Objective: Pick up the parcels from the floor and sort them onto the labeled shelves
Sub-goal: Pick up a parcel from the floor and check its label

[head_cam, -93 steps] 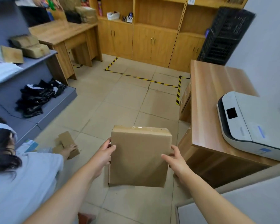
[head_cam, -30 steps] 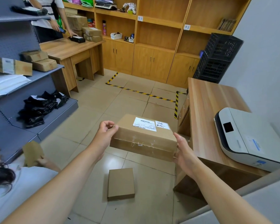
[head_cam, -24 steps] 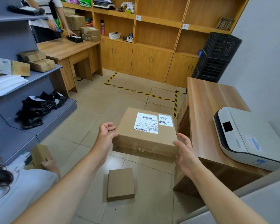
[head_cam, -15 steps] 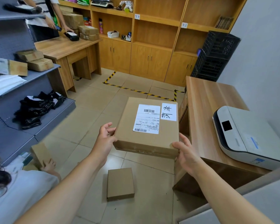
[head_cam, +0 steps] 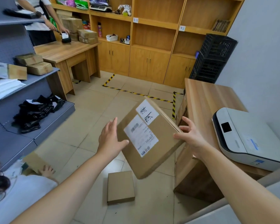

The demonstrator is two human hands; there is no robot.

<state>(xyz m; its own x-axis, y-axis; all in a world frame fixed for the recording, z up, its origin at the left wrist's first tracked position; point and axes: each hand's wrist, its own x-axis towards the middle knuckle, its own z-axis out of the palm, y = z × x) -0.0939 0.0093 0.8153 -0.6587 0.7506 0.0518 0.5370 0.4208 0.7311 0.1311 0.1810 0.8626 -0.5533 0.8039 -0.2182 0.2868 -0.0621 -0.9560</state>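
Observation:
I hold a flat brown cardboard parcel (head_cam: pixel 152 160) at waist height, tilted and turned diagonally, its white shipping label and handwritten sticker facing me. My left hand (head_cam: pixel 109 140) presses its left edge, thumb across the face and fingers spread upward. My right hand (head_cam: pixel 190 137) grips its right edge with fingers apart. A smaller plain parcel (head_cam: pixel 120 187) lies on the tiled floor below. Wooden shelves (head_cam: pixel 153 21) with small white labels stand at the back wall. A grey metal rack (head_cam: pixel 39 78) with parcels is at left.
A wooden desk (head_cam: pixel 204 97) with a white printer (head_cam: pixel 249 138) stands close on my right. Black crates (head_cam: pixel 213 59) are stacked behind it. A crouching person (head_cam: pixel 14 191) at lower left holds a parcel (head_cam: pixel 34 160). Another person (head_cam: pixel 39 21) stands at the far desk.
The parcel has been lifted from the floor, tipped label-up and now spun diagonally between my hands. The small parcel beneath it came into view. The crouching person moved their own parcel.

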